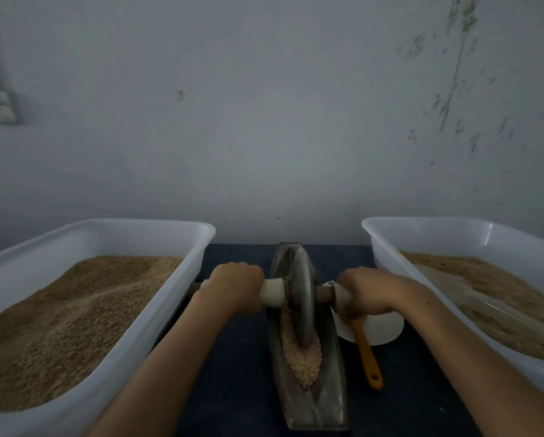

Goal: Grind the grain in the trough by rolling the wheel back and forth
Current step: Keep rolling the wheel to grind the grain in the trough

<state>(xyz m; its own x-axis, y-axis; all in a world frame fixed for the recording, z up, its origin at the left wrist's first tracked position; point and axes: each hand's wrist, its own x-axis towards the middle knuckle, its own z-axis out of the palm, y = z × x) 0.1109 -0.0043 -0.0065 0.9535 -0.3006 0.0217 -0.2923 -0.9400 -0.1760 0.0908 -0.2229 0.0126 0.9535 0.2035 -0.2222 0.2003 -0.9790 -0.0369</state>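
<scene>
A grey metal wheel (302, 294) stands on edge in a long boat-shaped metal trough (330, 398) at the table's middle. Pale grain (305, 357) lies in the trough on the near side of the wheel. An axle runs through the wheel with a white sleeve (272, 293) on each side. My left hand (236, 287) grips the left handle. My right hand (365, 293) grips the right handle. The wheel sits about midway along the trough.
A large white tub (157, 313) of grain stands at the left, another white tub (387, 244) of grain at the right. A white bowl (387, 329) with an orange-handled tool (368, 357) sits right of the trough. A grey wall rises close behind the dark table (239, 373).
</scene>
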